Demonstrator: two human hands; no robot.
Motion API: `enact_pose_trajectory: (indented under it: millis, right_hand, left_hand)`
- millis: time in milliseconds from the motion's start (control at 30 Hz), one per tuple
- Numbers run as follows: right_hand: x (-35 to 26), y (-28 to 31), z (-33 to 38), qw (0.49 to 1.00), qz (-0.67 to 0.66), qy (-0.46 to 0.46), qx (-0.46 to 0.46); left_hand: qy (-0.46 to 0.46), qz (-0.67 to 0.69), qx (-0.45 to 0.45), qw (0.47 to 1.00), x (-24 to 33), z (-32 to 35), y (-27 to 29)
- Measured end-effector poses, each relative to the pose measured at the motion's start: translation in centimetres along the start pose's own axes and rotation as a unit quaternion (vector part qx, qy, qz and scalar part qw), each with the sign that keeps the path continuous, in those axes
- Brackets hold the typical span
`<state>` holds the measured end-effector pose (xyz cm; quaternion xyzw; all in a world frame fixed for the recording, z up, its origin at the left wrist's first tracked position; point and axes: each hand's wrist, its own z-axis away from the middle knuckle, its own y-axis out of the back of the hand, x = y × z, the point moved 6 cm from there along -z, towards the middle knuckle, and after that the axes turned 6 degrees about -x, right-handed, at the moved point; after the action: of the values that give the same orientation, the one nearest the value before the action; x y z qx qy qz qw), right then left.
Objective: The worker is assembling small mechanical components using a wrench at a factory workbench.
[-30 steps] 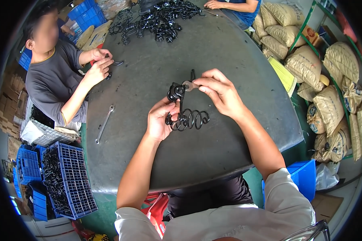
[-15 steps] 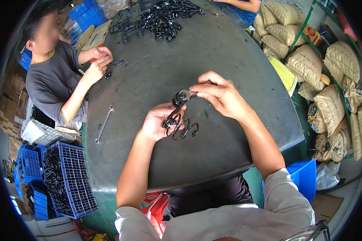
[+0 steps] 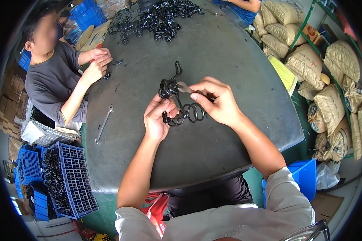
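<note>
My left hand (image 3: 156,119) is closed around a black coiled metal piece (image 3: 195,113), held above the table. A thick clamp-like joint sits at its upper end, and a bent loop of rod stands up from there. My right hand (image 3: 218,99) pinches a silver wrench (image 3: 184,87), whose head touches the joint. Most of the wrench's handle is hidden by my fingers. To the left on the table lies another wrench (image 3: 104,124), a longer one, apart from both hands.
A large heap of black coiled parts (image 3: 161,20) covers the table's (image 3: 245,132) far end. At left a co-worker (image 3: 54,76) handles a small black part. Blue crates (image 3: 74,180) stand on the floor at left, a blue bin (image 3: 301,178) at right. Stacked sacks (image 3: 305,64) line the right side.
The coiled piece has been turned in my left hand, so its loop now points up and its coil toward the right. My right hand has shifted slightly down with the wrench.
</note>
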<state>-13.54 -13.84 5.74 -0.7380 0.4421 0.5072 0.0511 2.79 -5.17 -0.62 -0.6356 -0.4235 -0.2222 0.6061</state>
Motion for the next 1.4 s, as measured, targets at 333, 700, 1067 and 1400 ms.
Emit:
enact_pose_trajectory:
  millis: [333, 700, 1067, 1400]
  right_hand:
    - [-2.1, 3.8, -0.8, 0.983, 0.108, 0.143, 0.040]
    - [-2.4, 4.2, -0.4, 0.980, 0.080, 0.111, -0.147]
    - [-2.4, 3.6, 0.1, 0.973, 0.024, 0.052, -0.224]
    - [-3.0, 2.6, -0.3, 0.979, 0.100, 0.106, -0.144]
  left_hand:
    - [0.162, 0.176, -0.100, 0.966, -0.7, 0.1, 0.7]
    - [0.368, 0.143, -0.160, 0.905, -2.2, 2.4, -1.8]
    - [0.410, 0.116, -0.176, 0.887, -2.3, 3.1, -2.0]
    - [0.263, 0.005, -0.109, 0.959, -1.7, 0.9, -0.1]
